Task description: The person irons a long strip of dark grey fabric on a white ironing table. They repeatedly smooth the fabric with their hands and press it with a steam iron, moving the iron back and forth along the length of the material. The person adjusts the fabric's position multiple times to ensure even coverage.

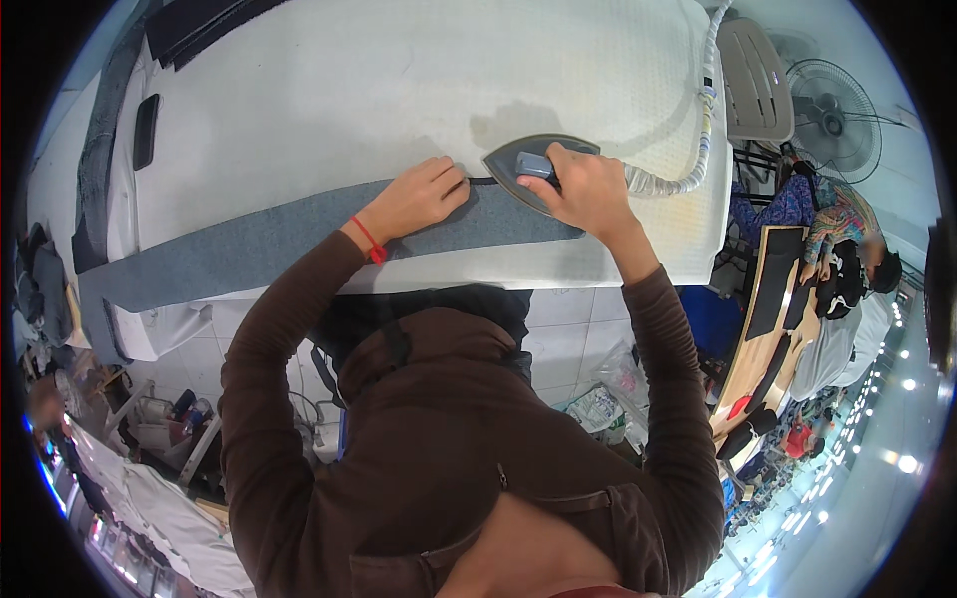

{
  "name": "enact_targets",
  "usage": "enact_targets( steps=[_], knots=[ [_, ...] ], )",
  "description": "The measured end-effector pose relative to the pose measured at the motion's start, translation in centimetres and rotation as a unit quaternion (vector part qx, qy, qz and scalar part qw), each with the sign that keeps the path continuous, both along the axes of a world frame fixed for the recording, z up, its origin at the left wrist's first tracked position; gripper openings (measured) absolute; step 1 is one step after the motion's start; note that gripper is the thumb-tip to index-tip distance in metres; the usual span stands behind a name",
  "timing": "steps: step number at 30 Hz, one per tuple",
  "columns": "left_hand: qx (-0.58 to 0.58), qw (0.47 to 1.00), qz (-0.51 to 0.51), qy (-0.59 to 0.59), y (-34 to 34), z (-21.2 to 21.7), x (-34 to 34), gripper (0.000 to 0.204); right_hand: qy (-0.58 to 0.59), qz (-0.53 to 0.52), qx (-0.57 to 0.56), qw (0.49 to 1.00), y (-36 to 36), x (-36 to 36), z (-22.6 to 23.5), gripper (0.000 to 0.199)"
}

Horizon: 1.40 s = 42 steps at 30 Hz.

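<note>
A long strip of grey-blue denim [289, 231] lies along the near edge of a white padded ironing table [329, 110]. My right hand [590, 194] is wrapped round the handle of an iron [508, 159], whose pointed tip faces left. The iron's soleplate rests over the strip's far edge, near its right end. Just left of the iron, my left hand [421, 196] is closed at the strip's far edge, pinching the folded fabric there. A red cord circles my left wrist.
A wrapped hose [703, 140] runs from the iron up the table's right side. A phone [147, 132] lies at the left, near dark folded cloth [199, 28]. Beyond the right edge are a chair [753, 80], a fan [835, 118] and a person at a wooden table [760, 329].
</note>
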<state>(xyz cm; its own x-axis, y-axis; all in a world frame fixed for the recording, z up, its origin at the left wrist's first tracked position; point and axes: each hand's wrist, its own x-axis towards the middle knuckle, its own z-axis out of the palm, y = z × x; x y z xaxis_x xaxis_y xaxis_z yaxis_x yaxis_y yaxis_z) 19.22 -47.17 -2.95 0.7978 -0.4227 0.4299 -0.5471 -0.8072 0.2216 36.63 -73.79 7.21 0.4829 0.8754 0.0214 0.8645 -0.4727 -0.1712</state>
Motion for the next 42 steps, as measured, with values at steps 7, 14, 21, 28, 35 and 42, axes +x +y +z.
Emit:
enact_targets(
  steps=[7,14,21,28,35,42],
  knots=[
    [-0.013,1.0,0.013,-0.003,-0.2,-0.5,-0.1,0.031,-0.015,-0.005,0.024,1.0,0.7,-0.6,-0.1,0.058],
    [-0.03,0.999,0.04,-0.007,1.6,0.0,-1.5,0.033,-0.021,-0.001,0.04,0.999,1.1,-1.4,-0.6,0.058],
    [-0.03,0.998,0.056,0.024,2.4,0.4,-2.6,0.036,-0.018,-0.002,0.033,0.999,2.5,-2.6,-0.2,0.057],
    [-0.008,0.998,0.063,0.025,4.3,0.9,-4.1,0.035,-0.028,-0.01,0.034,0.999,4.8,-3.6,-0.2,0.062],
    [0.001,0.999,0.047,0.008,6.3,0.9,-5.1,0.033,-0.024,0.001,0.06,0.998,5.8,-4.7,-0.5,0.061],
    [-0.051,0.995,0.076,0.049,8.5,1.7,-7.1,0.034,-0.015,0.0,0.021,1.0,7.6,-5.5,-0.2,0.058]
  ],
)
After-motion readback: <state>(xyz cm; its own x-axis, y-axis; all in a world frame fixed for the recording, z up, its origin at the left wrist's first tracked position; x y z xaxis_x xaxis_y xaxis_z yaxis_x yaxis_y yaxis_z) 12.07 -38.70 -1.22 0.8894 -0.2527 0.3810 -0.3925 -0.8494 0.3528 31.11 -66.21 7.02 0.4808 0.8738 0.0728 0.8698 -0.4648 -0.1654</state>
